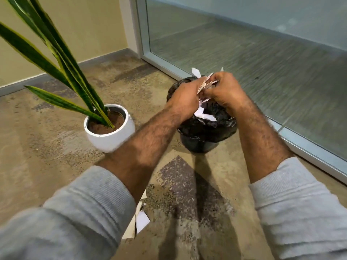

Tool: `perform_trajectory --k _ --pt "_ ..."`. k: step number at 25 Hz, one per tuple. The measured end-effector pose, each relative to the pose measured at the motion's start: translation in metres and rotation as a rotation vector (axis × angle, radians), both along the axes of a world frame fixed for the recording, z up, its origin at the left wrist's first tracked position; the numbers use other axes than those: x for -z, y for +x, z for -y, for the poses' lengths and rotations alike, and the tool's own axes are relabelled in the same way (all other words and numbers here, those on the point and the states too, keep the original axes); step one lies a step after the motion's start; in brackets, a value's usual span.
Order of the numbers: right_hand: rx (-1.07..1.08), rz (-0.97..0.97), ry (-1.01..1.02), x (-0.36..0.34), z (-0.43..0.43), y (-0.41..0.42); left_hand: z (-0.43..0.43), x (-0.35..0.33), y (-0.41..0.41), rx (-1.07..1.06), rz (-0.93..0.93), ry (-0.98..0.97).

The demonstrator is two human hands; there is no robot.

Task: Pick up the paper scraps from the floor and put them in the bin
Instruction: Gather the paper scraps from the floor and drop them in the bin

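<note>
Corner carpet (56,156): left hand (185,99), right hand (224,91), both tight around paper scraps (205,82) above half-hidden bin (199,145).

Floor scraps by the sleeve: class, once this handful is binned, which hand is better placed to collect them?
Probably the left hand: the floor scraps lie under its forearm, while the right hand sits further off, over the bin. Both grip paper now.
</note>
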State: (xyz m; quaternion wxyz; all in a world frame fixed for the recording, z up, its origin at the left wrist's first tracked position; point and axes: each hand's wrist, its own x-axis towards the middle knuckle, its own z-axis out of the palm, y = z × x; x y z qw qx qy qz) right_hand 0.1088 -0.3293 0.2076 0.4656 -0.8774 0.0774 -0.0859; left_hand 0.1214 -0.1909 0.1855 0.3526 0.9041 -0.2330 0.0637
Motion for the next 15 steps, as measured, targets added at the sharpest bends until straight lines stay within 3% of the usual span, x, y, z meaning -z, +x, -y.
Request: perform_trajectory --k 5,10,15 --pt "0.172 -0.093 -0.105 0.022 0.036 0.010 0.034 0.006 0.023 0.178 -0.071 0.105" --pt "0.129 -0.200 -0.184 0.035 0.051 0.011 0.040 0.016 0.037 0.144 -0.109 0.179" --pt "0.114 -0.159 -0.260 0.030 0.041 0.015 0.023 0.007 0.033 0.071 -0.096 0.094"
